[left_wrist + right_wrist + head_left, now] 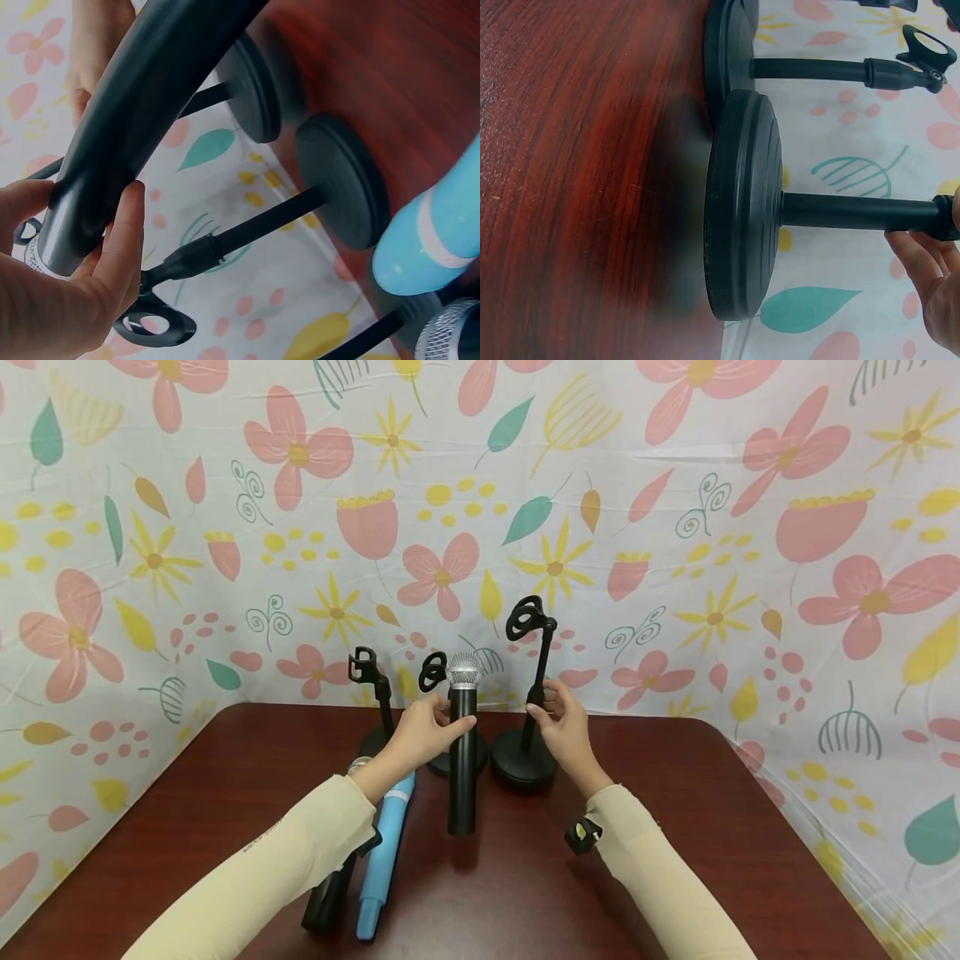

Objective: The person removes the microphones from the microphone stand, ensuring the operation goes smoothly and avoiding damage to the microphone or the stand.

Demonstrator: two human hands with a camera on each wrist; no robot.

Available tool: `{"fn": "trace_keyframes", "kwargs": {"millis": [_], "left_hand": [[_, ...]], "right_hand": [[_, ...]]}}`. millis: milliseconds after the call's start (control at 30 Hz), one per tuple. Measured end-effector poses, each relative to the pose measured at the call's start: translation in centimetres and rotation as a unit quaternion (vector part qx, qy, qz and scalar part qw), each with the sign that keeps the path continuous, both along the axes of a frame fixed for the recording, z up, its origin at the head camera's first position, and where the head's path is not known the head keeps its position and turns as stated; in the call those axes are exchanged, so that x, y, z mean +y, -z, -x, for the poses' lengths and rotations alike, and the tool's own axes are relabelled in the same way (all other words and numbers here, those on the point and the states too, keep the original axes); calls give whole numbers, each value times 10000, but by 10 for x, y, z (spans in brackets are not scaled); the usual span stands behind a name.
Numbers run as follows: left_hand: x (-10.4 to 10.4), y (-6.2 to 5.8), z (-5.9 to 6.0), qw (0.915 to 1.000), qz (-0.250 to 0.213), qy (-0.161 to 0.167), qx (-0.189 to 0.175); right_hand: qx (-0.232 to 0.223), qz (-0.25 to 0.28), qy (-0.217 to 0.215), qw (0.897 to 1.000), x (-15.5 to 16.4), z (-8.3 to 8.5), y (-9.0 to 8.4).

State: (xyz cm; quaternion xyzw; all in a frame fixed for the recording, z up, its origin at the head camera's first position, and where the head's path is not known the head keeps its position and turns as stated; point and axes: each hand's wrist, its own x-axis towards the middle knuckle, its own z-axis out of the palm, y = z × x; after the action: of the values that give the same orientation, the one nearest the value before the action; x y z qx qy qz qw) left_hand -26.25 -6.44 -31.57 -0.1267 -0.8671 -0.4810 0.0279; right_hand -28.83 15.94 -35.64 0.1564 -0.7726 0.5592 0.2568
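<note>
In the head view my left hand (423, 727) grips a black microphone (462, 760) just below its silver mesh head, and the microphone stands upright in the air above the table. Its dark body crosses the left wrist view (135, 135), pinched between thumb and fingers. With thumb and fingers my right hand (567, 731) holds the pole of a black desktop microphone stand (542, 668). This stand has a round base (742, 210), close over the table, and a clip (527, 617) at its top. Part of my right hand is cut off in the right wrist view.
A second stand (432, 671) is partly hidden behind the held microphone, and a third stand (384, 697) is to its left. On the reddish-brown table (600, 893) lie a blue microphone (385, 856) and another black microphone (327, 897), near my left forearm. Flowered cloth (442, 468) hangs behind.
</note>
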Motion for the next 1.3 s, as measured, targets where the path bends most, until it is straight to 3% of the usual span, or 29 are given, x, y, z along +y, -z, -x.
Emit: {"fn": "trace_keyframes", "kwargs": {"millis": [500, 800, 1000, 1300], "left_hand": [[-10, 28, -4, 9980, 95, 144, -615], [-13, 41, -7, 9970, 406, 121, -650], [-13, 46, -8, 9957, 570, 100, -722], [-14, 56, -10, 9927, 893, 182, -793]], "right_hand": [[-35, -16, -10, 10000, 2, 2, 2], [-150, 43, -139, 9998, 3, 6, 6], [16, 7, -127, 9999, 3, 7, 8], [-5, 68, -79, 9999, 12, 31, 33]]}}
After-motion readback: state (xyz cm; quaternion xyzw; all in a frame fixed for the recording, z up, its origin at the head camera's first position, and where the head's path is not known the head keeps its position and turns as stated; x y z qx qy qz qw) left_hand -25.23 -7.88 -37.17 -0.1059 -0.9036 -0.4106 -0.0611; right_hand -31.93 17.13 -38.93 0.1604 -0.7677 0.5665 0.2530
